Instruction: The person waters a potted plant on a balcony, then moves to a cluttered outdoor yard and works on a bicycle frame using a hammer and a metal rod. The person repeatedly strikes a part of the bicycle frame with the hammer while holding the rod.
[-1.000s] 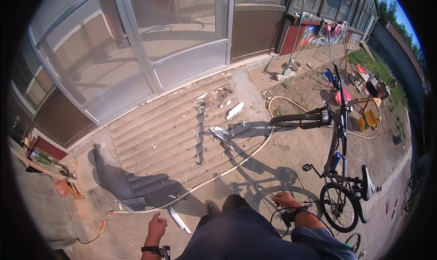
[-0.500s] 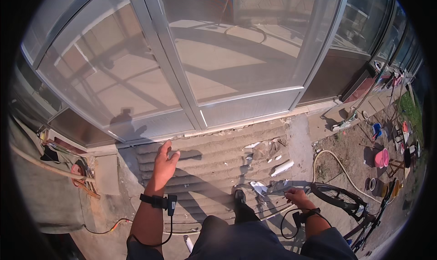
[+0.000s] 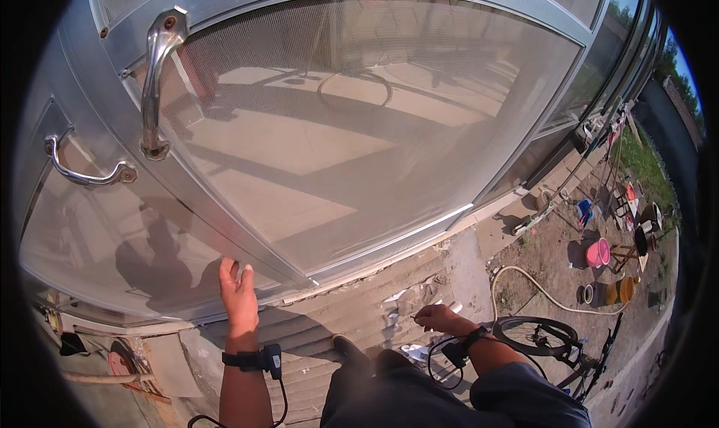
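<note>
Metal-framed double doors with mesh-covered glass (image 3: pixel 374 151) fill the upper view, each with a chrome handle, one upright (image 3: pixel 153 83), one sideways (image 3: pixel 90 178). My left hand (image 3: pixel 238 297) is raised by the lower door, fingers apart, below both handles; whether it touches the door I cannot tell. My right hand (image 3: pixel 438 317) is low over the step, fingers curled together on something small and dark that I cannot make out. Both wrists wear straps with small boxes and cables.
A ridged concrete step (image 3: pixel 314 331) with white scraps lies below the doors. At right are a bicycle (image 3: pixel 535 349), a pale hose (image 3: pixel 524 277), a pink bucket (image 3: pixel 598 253), yellow containers (image 3: pixel 626 290) and leaning poles. Boards and clutter (image 3: pixel 112 375) stand at lower left.
I have stepped forward from beside the bicycle onto the step, and the doors and handles are much nearer. My left hand has risen toward the door.
</note>
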`<act>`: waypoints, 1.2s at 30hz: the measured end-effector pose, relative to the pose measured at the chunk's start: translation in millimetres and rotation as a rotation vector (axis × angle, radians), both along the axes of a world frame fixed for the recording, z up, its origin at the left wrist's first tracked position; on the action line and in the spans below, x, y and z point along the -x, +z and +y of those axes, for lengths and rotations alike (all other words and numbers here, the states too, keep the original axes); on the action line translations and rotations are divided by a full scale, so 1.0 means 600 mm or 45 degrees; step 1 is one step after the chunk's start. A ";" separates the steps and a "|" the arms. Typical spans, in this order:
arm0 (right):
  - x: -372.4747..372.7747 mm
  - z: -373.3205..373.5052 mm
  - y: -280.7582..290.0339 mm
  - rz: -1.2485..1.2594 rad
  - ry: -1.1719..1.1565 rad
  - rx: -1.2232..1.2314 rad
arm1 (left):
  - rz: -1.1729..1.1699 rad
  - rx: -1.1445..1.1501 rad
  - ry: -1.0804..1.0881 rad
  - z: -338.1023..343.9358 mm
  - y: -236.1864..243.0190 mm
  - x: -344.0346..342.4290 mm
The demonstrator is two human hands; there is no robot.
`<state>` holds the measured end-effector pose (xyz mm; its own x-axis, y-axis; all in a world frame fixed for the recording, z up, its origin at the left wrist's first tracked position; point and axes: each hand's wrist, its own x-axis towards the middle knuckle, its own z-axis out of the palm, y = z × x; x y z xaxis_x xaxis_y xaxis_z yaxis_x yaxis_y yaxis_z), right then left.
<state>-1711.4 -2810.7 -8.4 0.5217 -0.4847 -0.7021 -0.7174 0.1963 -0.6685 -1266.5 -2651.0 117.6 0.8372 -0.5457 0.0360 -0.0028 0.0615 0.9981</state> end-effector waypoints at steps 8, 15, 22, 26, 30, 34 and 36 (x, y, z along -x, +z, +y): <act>-0.084 -0.097 -0.004 -0.089 0.183 -0.024 | -0.047 -0.279 0.069 0.044 -0.023 -0.013; -0.300 -0.127 0.011 -0.381 0.896 0.163 | -0.538 -0.984 0.010 0.250 0.086 0.153; -0.580 -0.003 0.021 -0.626 1.428 0.036 | 0.139 -0.734 1.135 0.527 -0.035 0.389; -0.720 0.102 0.049 -0.500 1.359 -0.210 | 0.594 -0.558 1.778 0.616 -0.119 0.423; -0.857 0.201 0.061 -0.327 1.452 -0.207 | 0.929 -0.487 1.807 0.660 -0.146 0.409; -0.984 0.256 0.030 -0.198 1.197 -0.293 | 1.153 -0.463 1.607 0.693 -0.163 0.330; -1.037 0.254 0.034 -0.249 1.058 -0.377 | 1.095 -0.526 1.369 0.714 -0.175 0.286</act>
